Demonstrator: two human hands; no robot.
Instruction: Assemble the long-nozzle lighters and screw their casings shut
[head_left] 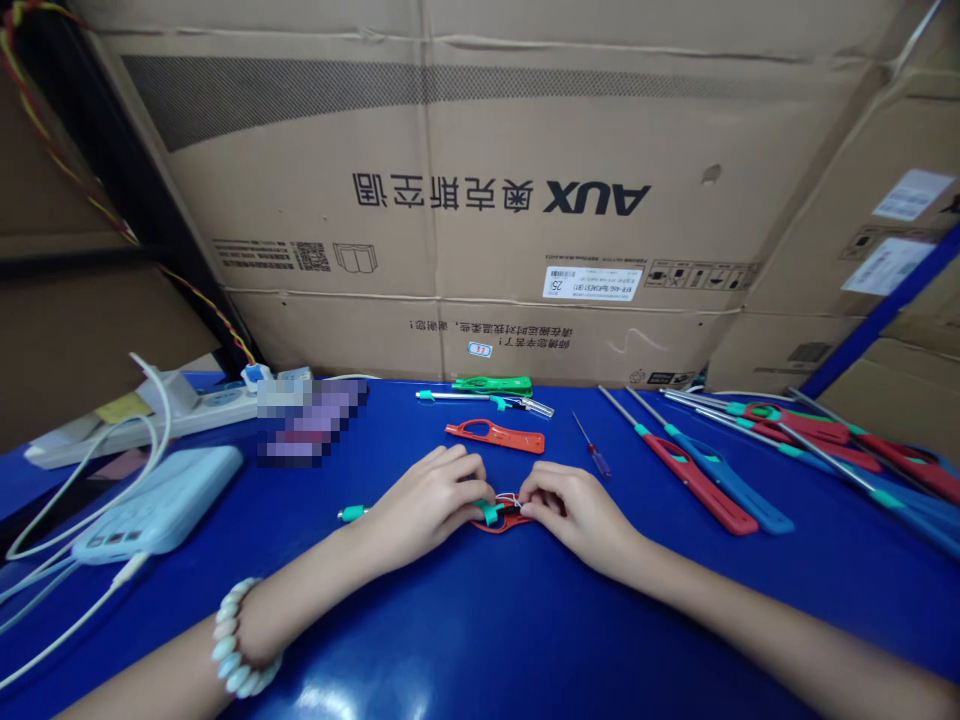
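At the orange shell's [504,528] 9 o'clock the left hand [441,497] pinches the teal piece [491,513], and at its 3 o'clock the right hand [576,510] appears to pinch the black part [512,509], probably so nothing shifts, while 1 loose cover [519,438] lies reachable at 12 o'clock.

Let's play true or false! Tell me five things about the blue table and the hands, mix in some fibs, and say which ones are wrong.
1. The left hand and right hand are both at one red casing. True.
2. The right hand is holding the screwdriver. False: the screwdriver lies on the blue table.
3. A bead bracelet is around the left arm. True.
4. The loose orange piece is closer to the person than the hands. False: the orange piece lies beyond them.
5. The AUX letters on the cardboard are upside down. True.
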